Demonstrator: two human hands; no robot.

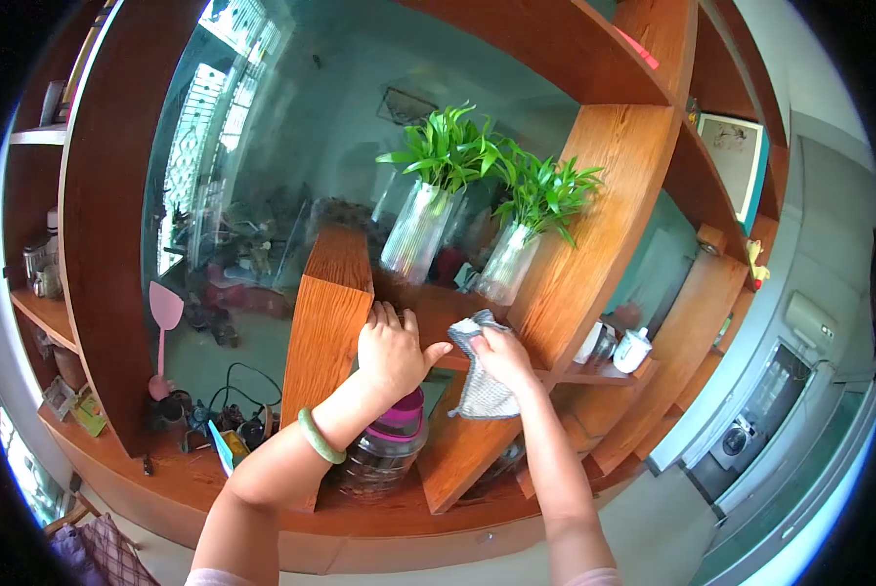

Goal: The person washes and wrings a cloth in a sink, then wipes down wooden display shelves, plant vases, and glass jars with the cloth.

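My right hand (502, 357) grips a grey cloth (485, 389), which hangs down in front of a wooden upright of the shelf unit. My left hand (391, 348), below a green bangle on the forearm, is spread with the thumb out and holds nothing. Its fingertips reach the edge of a small wooden shelf (448, 314), beside a wooden block-like upright (328, 322). On that shelf, behind both hands, stand a ribbed clear vase (418, 234) and a second clear vase (508, 264), each with leafy green stems. The cloth's far side is hidden.
Under my left forearm sits a large jar with a purple lid (399, 420). A pink fly swatter (165, 322) leans at the left, near cables and small items. A white lidded cup (632, 350) stands on a shelf to the right. A glass panel (291, 117) backs the unit.
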